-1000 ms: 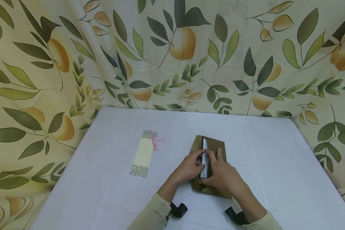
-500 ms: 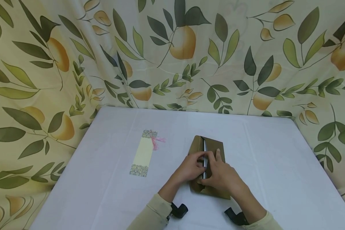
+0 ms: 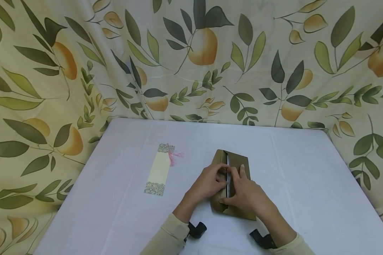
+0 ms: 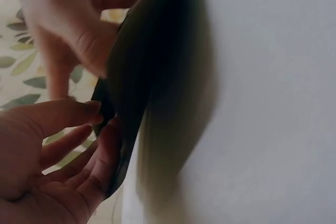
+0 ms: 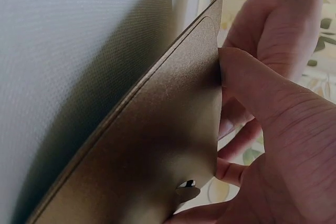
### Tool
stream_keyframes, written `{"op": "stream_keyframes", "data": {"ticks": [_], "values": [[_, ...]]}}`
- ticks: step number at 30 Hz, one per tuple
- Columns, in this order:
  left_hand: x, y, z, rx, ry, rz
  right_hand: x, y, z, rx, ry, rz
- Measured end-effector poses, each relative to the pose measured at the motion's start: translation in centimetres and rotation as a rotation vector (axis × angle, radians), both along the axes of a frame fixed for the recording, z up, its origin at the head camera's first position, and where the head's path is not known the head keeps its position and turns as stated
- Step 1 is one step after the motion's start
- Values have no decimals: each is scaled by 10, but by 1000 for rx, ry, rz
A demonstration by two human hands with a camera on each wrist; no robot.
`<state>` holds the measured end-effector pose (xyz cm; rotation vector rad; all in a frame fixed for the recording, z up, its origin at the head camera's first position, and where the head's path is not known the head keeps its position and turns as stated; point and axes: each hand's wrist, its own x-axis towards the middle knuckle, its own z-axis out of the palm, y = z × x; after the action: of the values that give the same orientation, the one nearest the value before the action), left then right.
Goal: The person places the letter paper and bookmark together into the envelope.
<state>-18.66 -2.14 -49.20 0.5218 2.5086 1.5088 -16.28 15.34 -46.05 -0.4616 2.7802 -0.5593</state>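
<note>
Brown envelope (image 3: 238, 160) lies on the white-covered desk (image 3: 300, 177), a little right of the middle, under both hands. Its rounded flap is turned out to the left, and a narrow strip of a white insert (image 3: 228, 162) shows along the mouth; most of the insert is hidden, so any writing on it cannot be read. The right hand (image 3: 246, 191) holds the envelope at the mouth edge, thumb and index finger set apart along it. The left hand (image 3: 207, 181) bends its fingers to that same mouth; whether they pinch anything there I cannot tell. On the envelope's face, the right wrist view shows a small pale-and-dark spot (image 5: 188, 183) beside a fingertip, too small to identify. Well apart to the left lies a cream bookmark (image 3: 159, 168) with a pink tassel (image 3: 173, 158) near its far end; both ends carry fine grey-green printed bands, their detail too small to make out. Behind hangs a curtain (image 3: 202, 47) printed with orange fruit and green leaves.
</note>
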Motion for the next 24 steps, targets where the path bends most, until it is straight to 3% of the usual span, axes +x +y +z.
{"op": "stream_keyframes", "data": {"ticks": [11, 24], "values": [[-8, -19, 8, 30, 5, 31, -1, -1, -1, 0, 5, -8], [-12, -27, 9, 45, -22, 85, -1, -2, -1, 24, 12, -14]]}}
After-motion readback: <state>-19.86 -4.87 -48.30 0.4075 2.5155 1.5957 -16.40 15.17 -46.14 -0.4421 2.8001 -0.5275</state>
